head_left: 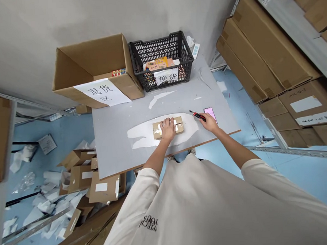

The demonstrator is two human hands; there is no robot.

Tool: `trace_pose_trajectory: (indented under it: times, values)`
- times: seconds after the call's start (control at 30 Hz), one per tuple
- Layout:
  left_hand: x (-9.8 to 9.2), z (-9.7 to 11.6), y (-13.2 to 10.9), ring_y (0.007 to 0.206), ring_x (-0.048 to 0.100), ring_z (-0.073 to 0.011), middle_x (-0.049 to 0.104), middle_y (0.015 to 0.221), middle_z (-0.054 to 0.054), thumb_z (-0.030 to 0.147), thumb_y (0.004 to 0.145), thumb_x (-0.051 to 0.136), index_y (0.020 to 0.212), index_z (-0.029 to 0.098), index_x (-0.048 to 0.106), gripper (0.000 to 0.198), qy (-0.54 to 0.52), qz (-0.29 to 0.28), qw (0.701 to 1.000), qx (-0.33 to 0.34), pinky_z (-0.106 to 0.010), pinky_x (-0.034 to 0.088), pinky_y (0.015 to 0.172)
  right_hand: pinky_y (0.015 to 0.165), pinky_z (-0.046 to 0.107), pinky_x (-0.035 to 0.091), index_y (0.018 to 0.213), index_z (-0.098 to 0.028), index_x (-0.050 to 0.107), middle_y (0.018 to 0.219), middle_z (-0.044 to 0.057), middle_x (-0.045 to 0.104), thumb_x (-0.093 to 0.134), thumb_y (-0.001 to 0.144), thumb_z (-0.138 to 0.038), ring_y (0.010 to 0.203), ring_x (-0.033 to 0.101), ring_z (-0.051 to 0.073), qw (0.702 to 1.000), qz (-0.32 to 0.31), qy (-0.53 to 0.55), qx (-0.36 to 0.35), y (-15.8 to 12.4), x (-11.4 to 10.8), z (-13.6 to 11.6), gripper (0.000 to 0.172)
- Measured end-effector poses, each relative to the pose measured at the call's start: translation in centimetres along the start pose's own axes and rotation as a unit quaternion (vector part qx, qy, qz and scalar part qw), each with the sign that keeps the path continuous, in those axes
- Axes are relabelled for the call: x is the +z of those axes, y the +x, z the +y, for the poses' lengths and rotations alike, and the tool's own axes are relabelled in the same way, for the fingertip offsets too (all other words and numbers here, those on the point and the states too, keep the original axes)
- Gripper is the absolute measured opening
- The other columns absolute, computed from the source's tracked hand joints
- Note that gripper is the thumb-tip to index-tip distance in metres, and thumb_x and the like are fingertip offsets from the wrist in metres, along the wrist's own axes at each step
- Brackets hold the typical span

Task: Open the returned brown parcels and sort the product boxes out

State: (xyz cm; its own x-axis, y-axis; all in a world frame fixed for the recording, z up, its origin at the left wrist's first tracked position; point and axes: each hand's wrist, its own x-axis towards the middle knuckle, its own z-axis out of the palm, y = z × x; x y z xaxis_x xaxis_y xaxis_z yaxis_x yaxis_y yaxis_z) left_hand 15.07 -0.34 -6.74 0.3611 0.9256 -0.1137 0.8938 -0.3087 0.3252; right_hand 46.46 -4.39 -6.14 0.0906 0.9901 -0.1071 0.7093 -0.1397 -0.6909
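A small brown cardboard box (179, 124) with clear tape and a white label lies on a worn white patch of the grey table (114, 132). My left hand (168, 129) rests flat on top of the box, its fingers spread. To the right of the box, my right hand (208, 122) is wrapped round a red and black utility knife (198, 116), whose tip points up and left, apart from the box. A phone (210, 115) with a pink screen lies just beyond my right hand.
At the table's back stand a large open carton (91, 60) with a paper sign and a black crate (162, 45) holding small packets. Shelves with cartons (269, 51) rise on the right. Opened boxes (82, 176) and paper scraps litter the floor at left.
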Motion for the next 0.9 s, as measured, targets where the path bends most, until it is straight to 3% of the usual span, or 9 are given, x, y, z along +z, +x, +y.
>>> trace_pose_trajectory:
  times: [0.1, 0.2, 0.3, 0.4, 0.5, 0.63, 0.77, 0.9]
  values:
    - [-0.3, 0.1, 0.0, 0.167, 0.038, -0.0356, 0.050, 0.173, -0.021, 0.034, 0.110, 0.045, 0.179, 0.021, 0.033, 0.072, -0.015, -0.006, 1.000, 0.001, -0.061, 0.019, 0.139, 0.120, 0.056, 0.052, 0.144, -0.022, 0.073, 0.138, 0.018, 0.073, 0.066, 0.100, -0.052, 0.131, 0.066, 0.040, 1.000, -0.009, 0.022, 0.006, 0.4, 0.0, 0.3, 0.054]
    - [-1.1, -0.6, -0.6, 0.173, 0.028, -0.0349, 0.043, 0.179, -0.019, 0.040, 0.109, 0.048, 0.178, 0.022, 0.034, 0.072, -0.019, -0.010, 1.000, 0.011, -0.062, 0.014, 0.141, 0.118, 0.053, 0.053, 0.137, -0.022, 0.075, 0.132, 0.016, 0.075, 0.068, 0.097, -0.052, 0.128, 0.068, 0.038, 0.998, -0.027, 0.055, 0.011, 0.1, 1.5, -0.4, 0.050]
    - [-2.1, -2.6, -2.5, 0.176, 0.020, -0.0363, 0.035, 0.185, -0.017, 0.055, 0.106, 0.059, 0.176, 0.028, 0.036, 0.079, -0.007, -0.004, 1.000, -0.002, -0.064, 0.012, 0.141, 0.116, 0.051, 0.054, 0.131, -0.024, 0.075, 0.131, 0.014, 0.076, 0.070, 0.095, -0.057, 0.124, 0.070, 0.035, 0.993, -0.049, 0.106, 0.027, -0.5, 3.4, -1.5, 0.048]
    - [-2.5, -5.4, -5.3, 0.175, 0.018, -0.0425, 0.028, 0.186, -0.022, 0.062, 0.097, 0.074, 0.176, 0.027, 0.034, 0.095, -0.003, 0.013, 0.998, -0.061, -0.068, 0.019, 0.138, 0.114, 0.049, 0.055, 0.129, -0.027, 0.070, 0.131, 0.011, 0.078, 0.071, 0.095, -0.065, 0.122, 0.072, 0.032, 0.982, -0.077, 0.165, 0.045, -1.0, 5.3, -2.4, 0.052]
    - [-2.0, -8.0, -7.6, 0.170, 0.031, -0.0455, 0.026, 0.184, -0.025, 0.054, 0.094, 0.078, 0.179, 0.024, 0.027, 0.103, -0.054, 0.014, 0.992, -0.114, -0.063, 0.038, 0.131, 0.113, 0.048, 0.056, 0.130, -0.028, 0.062, 0.133, 0.010, 0.079, 0.068, 0.094, -0.071, 0.123, 0.073, 0.029, 0.969, -0.103, 0.217, 0.060, -1.2, 7.1, -3.0, 0.056]
    - [-1.0, -9.5, -8.0, 0.155, 0.054, -0.0350, 0.046, 0.168, -0.022, 0.040, 0.104, 0.062, 0.182, 0.022, 0.018, 0.092, -0.147, -0.018, 0.983, -0.111, -0.049, 0.050, 0.124, 0.112, 0.047, 0.056, 0.128, -0.029, 0.055, 0.128, 0.010, 0.081, 0.063, 0.094, -0.077, 0.121, 0.075, 0.027, 0.953, -0.131, 0.259, 0.084, -1.0, 8.4, -3.9, 0.060]
    - [-0.8, -9.3, -6.6, 0.144, 0.063, -0.0321, 0.056, 0.157, -0.019, 0.049, 0.105, 0.063, 0.180, 0.023, 0.028, 0.087, -0.162, -0.042, 0.979, -0.119, -0.042, 0.054, 0.119, 0.114, 0.047, 0.055, 0.126, -0.030, 0.054, 0.130, 0.011, 0.081, 0.066, 0.093, -0.077, 0.123, 0.075, 0.027, 0.954, -0.085, 0.272, 0.095, -0.1, 7.3, -4.5, 0.058]
    - [-0.6, -8.7, -4.6, 0.140, 0.067, -0.0330, 0.063, 0.152, -0.016, 0.059, 0.105, 0.061, 0.171, 0.026, 0.046, 0.074, -0.180, -0.066, 0.970, -0.147, -0.043, 0.054, 0.118, 0.108, 0.047, 0.059, 0.123, -0.030, 0.054, 0.130, 0.012, 0.081, 0.069, 0.094, -0.076, 0.123, 0.077, 0.028, 0.943, -0.066, 0.304, 0.122, 1.1, 5.5, -4.5, 0.056]
